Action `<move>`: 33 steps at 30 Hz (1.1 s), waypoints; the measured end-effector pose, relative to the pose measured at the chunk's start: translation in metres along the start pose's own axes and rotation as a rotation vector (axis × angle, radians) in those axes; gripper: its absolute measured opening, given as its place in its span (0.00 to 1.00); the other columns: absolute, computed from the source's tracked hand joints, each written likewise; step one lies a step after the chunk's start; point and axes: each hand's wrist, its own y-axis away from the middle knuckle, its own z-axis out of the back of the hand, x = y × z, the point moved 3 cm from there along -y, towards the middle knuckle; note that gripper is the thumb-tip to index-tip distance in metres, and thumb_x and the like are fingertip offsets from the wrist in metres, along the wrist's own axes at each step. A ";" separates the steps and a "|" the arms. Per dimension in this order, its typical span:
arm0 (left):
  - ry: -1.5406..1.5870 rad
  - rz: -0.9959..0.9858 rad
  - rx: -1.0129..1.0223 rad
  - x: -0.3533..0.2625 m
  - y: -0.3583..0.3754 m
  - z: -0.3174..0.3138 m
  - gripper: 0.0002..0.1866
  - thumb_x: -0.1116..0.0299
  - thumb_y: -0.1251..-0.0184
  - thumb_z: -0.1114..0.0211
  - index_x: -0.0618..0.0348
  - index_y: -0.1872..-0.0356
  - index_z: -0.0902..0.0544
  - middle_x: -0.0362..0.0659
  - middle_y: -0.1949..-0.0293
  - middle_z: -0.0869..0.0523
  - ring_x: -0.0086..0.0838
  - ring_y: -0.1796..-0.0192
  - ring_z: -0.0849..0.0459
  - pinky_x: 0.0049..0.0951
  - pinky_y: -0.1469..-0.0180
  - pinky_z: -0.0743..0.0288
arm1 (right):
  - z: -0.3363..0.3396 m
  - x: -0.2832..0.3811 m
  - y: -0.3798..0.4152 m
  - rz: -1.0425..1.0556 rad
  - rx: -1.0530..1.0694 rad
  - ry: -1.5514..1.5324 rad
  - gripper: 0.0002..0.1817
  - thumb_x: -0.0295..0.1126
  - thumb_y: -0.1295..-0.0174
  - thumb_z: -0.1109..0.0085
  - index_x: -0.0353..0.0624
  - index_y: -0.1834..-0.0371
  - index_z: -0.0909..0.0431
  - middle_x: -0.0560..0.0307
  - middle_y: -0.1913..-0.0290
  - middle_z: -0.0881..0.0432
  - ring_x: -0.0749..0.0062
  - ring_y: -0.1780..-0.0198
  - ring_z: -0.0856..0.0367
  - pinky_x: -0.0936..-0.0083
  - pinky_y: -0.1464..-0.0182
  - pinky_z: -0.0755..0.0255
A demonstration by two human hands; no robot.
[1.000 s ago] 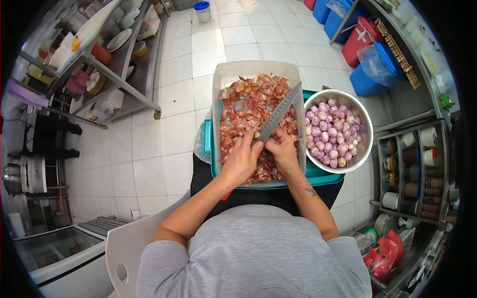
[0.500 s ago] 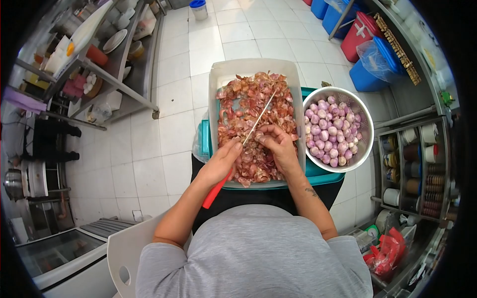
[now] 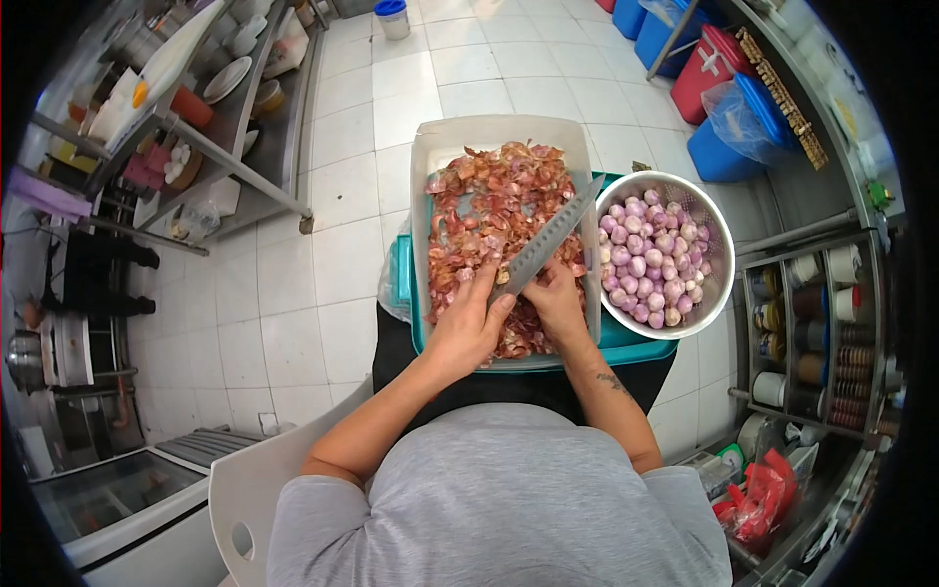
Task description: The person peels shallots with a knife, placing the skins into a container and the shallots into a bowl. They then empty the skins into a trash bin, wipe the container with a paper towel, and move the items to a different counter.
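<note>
Evidently, the left hand (image 3: 468, 331) grips the knife (image 3: 556, 236) above the papery skins (image 3: 489, 210); it seems stiff and sharp, best held by the handle. The right hand (image 3: 558, 307) curls, contents hidden.

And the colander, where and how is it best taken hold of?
Probably by the right side of its rim, coming from the right. The colander's round rim stands free there, while its left side sits close beside the tub, with the knife pointing that way.
</note>
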 end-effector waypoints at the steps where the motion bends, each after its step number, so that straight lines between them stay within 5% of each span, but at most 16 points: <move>1: -0.008 -0.003 -0.020 0.002 -0.001 -0.002 0.30 0.56 0.26 0.52 0.69 0.32 0.43 0.69 0.44 0.29 0.59 0.40 0.30 0.46 0.39 0.35 | 0.002 -0.003 -0.001 0.002 0.013 0.015 0.15 0.23 0.41 0.39 0.33 0.51 0.25 0.58 0.55 0.19 0.78 0.55 0.22 0.79 0.49 0.28; 9: 0.041 -0.078 -0.166 0.007 -0.009 -0.006 0.25 0.57 0.25 0.53 0.71 0.39 0.36 0.68 0.48 0.27 0.61 0.46 0.26 0.46 0.44 0.31 | -0.014 0.009 0.002 -0.032 0.016 -0.091 0.15 0.21 0.43 0.40 0.32 0.52 0.25 0.59 0.57 0.19 0.82 0.56 0.23 0.83 0.53 0.28; 12: 0.195 0.115 -0.127 0.015 -0.017 -0.005 0.23 0.56 0.25 0.53 0.68 0.43 0.34 0.67 0.51 0.24 0.61 0.48 0.25 0.47 0.45 0.32 | -0.019 0.015 0.005 -0.018 0.017 0.019 0.14 0.21 0.43 0.40 0.32 0.53 0.26 0.60 0.59 0.20 0.82 0.56 0.23 0.84 0.54 0.28; 14: 0.423 0.272 0.011 0.017 -0.019 0.003 0.21 0.53 0.23 0.55 0.61 0.45 0.31 0.52 0.62 0.23 0.38 0.70 0.23 0.33 0.68 0.30 | -0.017 0.010 0.004 0.033 0.014 0.105 0.13 0.22 0.43 0.39 0.32 0.54 0.26 0.60 0.59 0.20 0.82 0.56 0.23 0.84 0.54 0.28; 16: 0.717 0.267 0.085 0.024 -0.018 0.006 0.20 0.51 0.23 0.56 0.57 0.45 0.31 0.41 0.68 0.26 0.19 0.85 0.33 0.19 0.84 0.40 | -0.016 0.010 0.000 0.071 0.003 -0.036 0.13 0.20 0.42 0.39 0.34 0.53 0.27 0.60 0.58 0.22 0.80 0.54 0.22 0.82 0.52 0.27; 18: 0.763 0.282 0.118 0.028 -0.016 0.013 0.21 0.50 0.23 0.56 0.57 0.43 0.33 0.41 0.68 0.27 0.20 0.85 0.32 0.18 0.85 0.39 | -0.016 0.013 -0.002 0.049 -0.007 -0.244 0.14 0.19 0.42 0.40 0.36 0.52 0.27 0.60 0.57 0.22 0.78 0.53 0.22 0.80 0.50 0.27; 26: 0.665 0.302 0.113 0.029 0.000 0.023 0.20 0.54 0.23 0.54 0.58 0.42 0.37 0.43 0.68 0.26 0.22 0.85 0.32 0.19 0.85 0.38 | -0.011 0.011 -0.004 0.003 0.002 -0.144 0.17 0.19 0.42 0.40 0.36 0.49 0.27 0.58 0.54 0.21 0.77 0.49 0.22 0.80 0.45 0.29; 33: 0.714 0.293 0.199 0.007 0.004 0.026 0.26 0.55 0.22 0.56 0.58 0.31 0.43 0.43 0.67 0.25 0.21 0.84 0.31 0.18 0.83 0.37 | -0.013 0.012 -0.003 0.002 0.030 -0.131 0.16 0.19 0.42 0.39 0.35 0.49 0.25 0.57 0.53 0.20 0.76 0.50 0.21 0.80 0.45 0.29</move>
